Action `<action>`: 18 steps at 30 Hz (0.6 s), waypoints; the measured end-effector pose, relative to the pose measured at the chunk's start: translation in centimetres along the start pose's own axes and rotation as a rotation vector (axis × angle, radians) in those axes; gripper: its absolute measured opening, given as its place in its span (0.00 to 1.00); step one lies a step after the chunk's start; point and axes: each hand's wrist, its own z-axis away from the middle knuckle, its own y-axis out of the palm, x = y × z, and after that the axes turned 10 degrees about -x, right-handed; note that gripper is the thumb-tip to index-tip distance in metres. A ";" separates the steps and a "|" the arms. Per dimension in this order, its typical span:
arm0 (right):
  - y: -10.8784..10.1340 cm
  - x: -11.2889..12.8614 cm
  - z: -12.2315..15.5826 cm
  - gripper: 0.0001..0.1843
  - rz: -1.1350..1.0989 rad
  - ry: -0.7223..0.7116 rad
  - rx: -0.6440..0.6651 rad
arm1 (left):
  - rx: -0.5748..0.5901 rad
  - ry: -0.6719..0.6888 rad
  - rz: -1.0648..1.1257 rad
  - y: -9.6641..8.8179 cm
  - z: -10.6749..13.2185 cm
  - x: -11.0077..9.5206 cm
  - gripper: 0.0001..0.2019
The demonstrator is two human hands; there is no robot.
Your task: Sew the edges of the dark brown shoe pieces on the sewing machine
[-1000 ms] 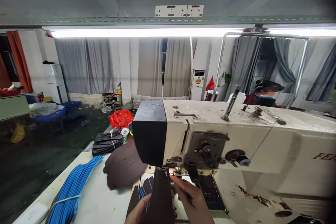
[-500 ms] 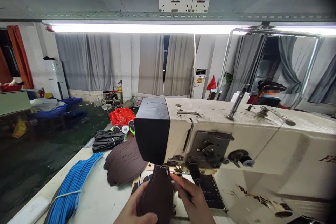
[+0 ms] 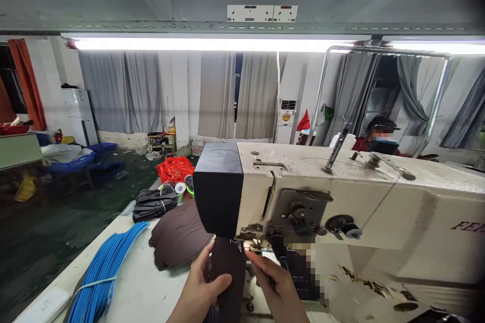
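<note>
A dark brown padded fabric piece (image 3: pixel 228 275) lies under the needle end of a cream sewing machine (image 3: pixel 379 202). My left hand (image 3: pixel 202 282) grips its left side, thumb on top and fingers along the far edge, partly hidden. On the other side, my right hand (image 3: pixel 276 285) has its fingers drawn together, with the index fingertip at the piece's right edge beside the presser foot. Something dark shows under the right fingers, too hidden to name. Left of the machine head rests a stack of brown curved fabric pieces (image 3: pixel 182 236).
Bundled blue strips (image 3: pixel 102 272) and a white box (image 3: pixel 45 305) lie along the table's left side. Behind are a black bundle (image 3: pixel 154 204), thread spools (image 3: pixel 180 188) and a red plastic bag (image 3: pixel 175 168). A person (image 3: pixel 379 136) sits beyond the machine.
My left hand has moved up along the fabric, its thumb now higher on the piece. The blue edging seen near its fingers is now hidden. My right hand stays nearly in place.
</note>
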 end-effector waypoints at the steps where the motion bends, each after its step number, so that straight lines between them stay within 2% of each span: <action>1: 0.0 -0.1 0.0 0.17 0.000 -0.004 0.000 | -0.024 0.014 -0.037 0.2 -0.2 0.1 0.44; 8: 0.0 -0.4 0.2 0.15 0.012 0.028 0.068 | -0.135 0.060 -0.071 1.3 -1.3 0.3 0.39; 13: 0.0 -0.1 0.1 0.15 -0.005 0.046 0.070 | -0.126 0.185 -0.081 2.1 -2.3 0.4 0.24; 18: -0.1 0.4 -0.1 0.15 -0.038 0.061 0.076 | -0.191 0.229 -0.033 2.5 -3.7 0.2 0.15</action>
